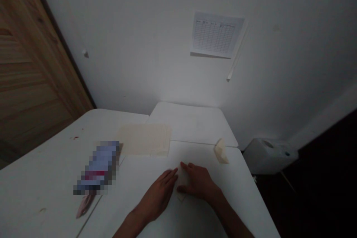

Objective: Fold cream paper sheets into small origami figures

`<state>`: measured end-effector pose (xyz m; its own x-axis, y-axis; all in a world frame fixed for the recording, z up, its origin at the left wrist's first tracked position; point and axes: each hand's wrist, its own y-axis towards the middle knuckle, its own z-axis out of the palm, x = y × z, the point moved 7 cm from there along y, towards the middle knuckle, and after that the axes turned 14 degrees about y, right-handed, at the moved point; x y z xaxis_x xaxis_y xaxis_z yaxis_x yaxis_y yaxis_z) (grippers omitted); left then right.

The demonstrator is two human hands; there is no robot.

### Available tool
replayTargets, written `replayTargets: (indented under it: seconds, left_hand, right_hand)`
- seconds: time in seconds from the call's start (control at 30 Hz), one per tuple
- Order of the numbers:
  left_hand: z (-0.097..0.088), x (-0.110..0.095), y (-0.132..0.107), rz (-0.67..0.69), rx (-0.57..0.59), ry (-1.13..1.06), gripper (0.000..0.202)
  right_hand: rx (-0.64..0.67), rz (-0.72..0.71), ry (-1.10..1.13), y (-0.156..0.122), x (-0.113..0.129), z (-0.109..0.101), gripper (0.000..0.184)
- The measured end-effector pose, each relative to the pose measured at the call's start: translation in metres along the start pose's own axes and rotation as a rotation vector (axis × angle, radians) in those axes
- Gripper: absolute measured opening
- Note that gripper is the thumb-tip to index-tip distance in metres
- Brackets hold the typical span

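Observation:
A small cream piece of paper (181, 196) lies on the white table between my hands, mostly hidden under them. My left hand (159, 197) rests on its side at the paper's left edge, fingers together and pinching there. From the right, my right hand (198, 180) holds the paper down, its forefinger at the far end and its thumb at the near end. A folded cream paper piece (221, 151) stands apart, beyond my right hand. Several flat cream paper sheets (146, 139) lie beyond my left hand.
On the left of the white table (134, 189) is a blurred-out bluish object (99, 165) with a pink strap (85, 205). A printed sheet (217, 35) hangs on the wall. A whitish plastic container (267, 156) stands past the table's right edge. Wooden panelling (36, 70) is at left.

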<state>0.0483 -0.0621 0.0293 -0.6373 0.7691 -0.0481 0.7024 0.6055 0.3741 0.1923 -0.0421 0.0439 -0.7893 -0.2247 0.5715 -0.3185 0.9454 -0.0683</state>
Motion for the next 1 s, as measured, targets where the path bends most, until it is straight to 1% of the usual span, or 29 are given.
replayTargets:
  seconds: [0.1, 0.23, 0.33, 0.43, 0.5, 0.6, 0.73, 0.9, 1.0]
  left_hand:
    - [0.0, 0.002, 0.01, 0.011, 0.011, -0.01, 0.042]
    - [0.0, 0.0, 0.022, 0.002, 0.009, 0.055, 0.034]
    - [0.002, -0.006, 0.028, 0.003, 0.025, 0.109, 0.024]
    - [0.006, -0.007, 0.029, -0.031, 0.027, 0.116, 0.018]
    - [0.009, -0.006, 0.026, -0.044, 0.021, 0.115, 0.022]
    - [0.015, -0.004, 0.022, -0.05, 0.022, 0.123, 0.029]
    - [0.019, -0.003, 0.02, -0.058, 0.019, 0.111, 0.03]
    - [0.016, -0.001, 0.018, -0.059, 0.016, 0.066, 0.026]
    - [0.008, -0.005, 0.015, 0.011, 0.059, 0.042, 0.033]
  right_hand:
    - [-0.02, -0.007, 0.005, -0.004, -0.001, 0.002, 0.085]
    - [-0.066, -0.004, -0.022, -0.011, -0.003, 0.006, 0.077]
    - [-0.093, 0.006, -0.055, -0.016, -0.005, 0.008, 0.065]
    - [-0.132, 0.006, -0.083, -0.023, -0.006, 0.006, 0.052]
    - [-0.15, 0.011, -0.091, -0.03, -0.007, 0.004, 0.046]
    - [-0.179, 0.017, -0.098, -0.043, -0.011, 0.002, 0.042]
    - [-0.22, 0.04, -0.113, -0.06, -0.02, 0.001, 0.038]
    - [-0.214, 0.037, -0.126, -0.064, -0.021, -0.002, 0.035]
    - [-0.211, 0.026, -0.151, -0.062, -0.018, -0.004, 0.03]
